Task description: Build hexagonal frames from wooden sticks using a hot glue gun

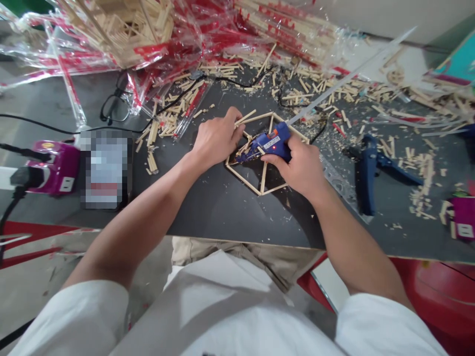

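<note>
My left hand (218, 139) grips the upper left of a hexagonal frame of thin wooden sticks (242, 176), which lies flat on the black tabletop (218, 212). My right hand (295, 165) is shut around a blue hot glue gun (265, 144), with its small red light lit. The gun's nozzle points down and left into the frame's middle, over the short sticks there. A long clear glue stick (351, 74) runs from the gun's back toward the upper right. The nozzle tip and any glue on it are too small to make out.
Cut wooden sticks lie scattered over the table, with a blue-handled cutting tool (371, 173) and a steel ruler (337, 185) to the right. Glasses (117, 106), a magenta power strip (55, 168), a pixelated object (106, 168) and cables lie left. Plastic-wrapped stick bundles (208, 34) pile up behind.
</note>
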Available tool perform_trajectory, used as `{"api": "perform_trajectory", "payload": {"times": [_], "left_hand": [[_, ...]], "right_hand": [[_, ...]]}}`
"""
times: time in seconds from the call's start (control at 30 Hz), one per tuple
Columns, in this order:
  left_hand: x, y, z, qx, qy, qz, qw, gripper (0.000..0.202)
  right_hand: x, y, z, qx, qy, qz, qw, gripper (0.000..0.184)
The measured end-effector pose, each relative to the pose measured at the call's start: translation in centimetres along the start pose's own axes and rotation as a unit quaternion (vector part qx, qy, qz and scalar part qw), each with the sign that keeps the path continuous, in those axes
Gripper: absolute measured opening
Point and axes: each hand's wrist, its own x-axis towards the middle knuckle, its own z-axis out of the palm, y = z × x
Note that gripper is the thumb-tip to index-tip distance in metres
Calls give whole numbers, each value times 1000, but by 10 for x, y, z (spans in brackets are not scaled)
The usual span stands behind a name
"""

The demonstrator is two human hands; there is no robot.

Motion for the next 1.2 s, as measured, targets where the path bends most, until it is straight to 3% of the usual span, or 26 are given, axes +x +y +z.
{"api": "perform_trajectory", "payload": {"times": [0.5, 0.9, 1.2], "left_hand": [[-1, 2, -3, 22, 9, 7, 1000, 46], [1, -2, 0, 21, 11, -2, 1000, 45], [8, -11, -8, -34, -22, 22, 999, 50]], "right_hand": [[3, -9, -2, -7, -17, 12, 1000, 63], [6, 0, 3, 17, -3, -7, 1000, 75], [6, -5, 2, 14, -3, 4, 1000, 77]]}}
